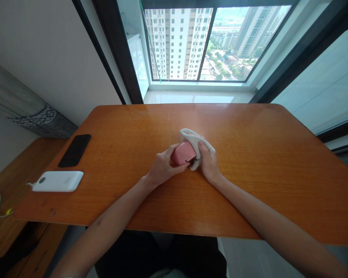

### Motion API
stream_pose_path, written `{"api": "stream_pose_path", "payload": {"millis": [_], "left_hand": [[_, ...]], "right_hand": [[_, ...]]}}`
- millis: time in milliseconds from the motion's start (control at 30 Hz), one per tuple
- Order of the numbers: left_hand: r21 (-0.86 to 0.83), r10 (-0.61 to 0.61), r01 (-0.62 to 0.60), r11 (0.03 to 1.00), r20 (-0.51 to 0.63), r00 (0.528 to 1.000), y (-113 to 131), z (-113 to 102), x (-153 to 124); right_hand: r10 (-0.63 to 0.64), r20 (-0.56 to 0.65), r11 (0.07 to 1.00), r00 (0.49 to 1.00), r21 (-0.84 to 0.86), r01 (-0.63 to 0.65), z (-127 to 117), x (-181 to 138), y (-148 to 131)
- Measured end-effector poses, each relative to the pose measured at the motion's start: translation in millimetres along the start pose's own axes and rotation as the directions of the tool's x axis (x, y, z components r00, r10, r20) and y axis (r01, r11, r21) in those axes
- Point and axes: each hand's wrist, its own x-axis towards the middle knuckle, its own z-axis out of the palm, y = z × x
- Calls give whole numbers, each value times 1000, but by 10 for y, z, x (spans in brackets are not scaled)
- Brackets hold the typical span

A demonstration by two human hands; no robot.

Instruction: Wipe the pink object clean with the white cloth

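Observation:
A small pink boxy object (183, 153) is held just above the middle of the orange wooden table (249, 162). My left hand (161, 168) grips its left side with curled fingers. My right hand (208, 164) holds a whitish cloth (195, 139) bunched against the right side and top of the pink object, thumb pressed on the cloth. Part of the pink object is hidden by the cloth and fingers.
A black phone (74, 150) lies face down at the table's left edge. A white power bank (58, 181) with a cable sits nearer the left front corner. A lower wooden bench (5, 185) stands to the left. A large window (197, 42) is beyond the table.

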Motion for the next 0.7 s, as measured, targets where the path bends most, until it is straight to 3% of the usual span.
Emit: {"api": "stream_pose_path", "payload": {"millis": [100, 267, 467, 567, 633, 700], "left_hand": [[8, -3, 3, 1000, 0, 1000, -4, -3, -5], [22, -21, 21, 1000, -14, 1000, 14, -10, -9], [27, 1, 0, 1000, -29, 1000, -10, 0, -23], [37, 30, -28, 999, -37, 999, -52, 12, -40], [34, 49, -48, 998, -40, 998, -68, 19, -48], [23, 59, -59, 998, -43, 997, -67, 22, -51]], "right_hand": [[112, -39, 990, 993, 92, -108, 5, 18, 6], [159, -33, 964, 987, 220, -148, -18, 105, 93], [105, -35, 985, 994, 138, -99, -29, 74, 184], [18, -25, 1000, 1000, 8, -18, -28, -12, 107], [-122, 20, 987, 992, -105, 124, -40, -61, 28], [-300, 95, 922, 949, -225, 314, -58, -93, -50]]}}
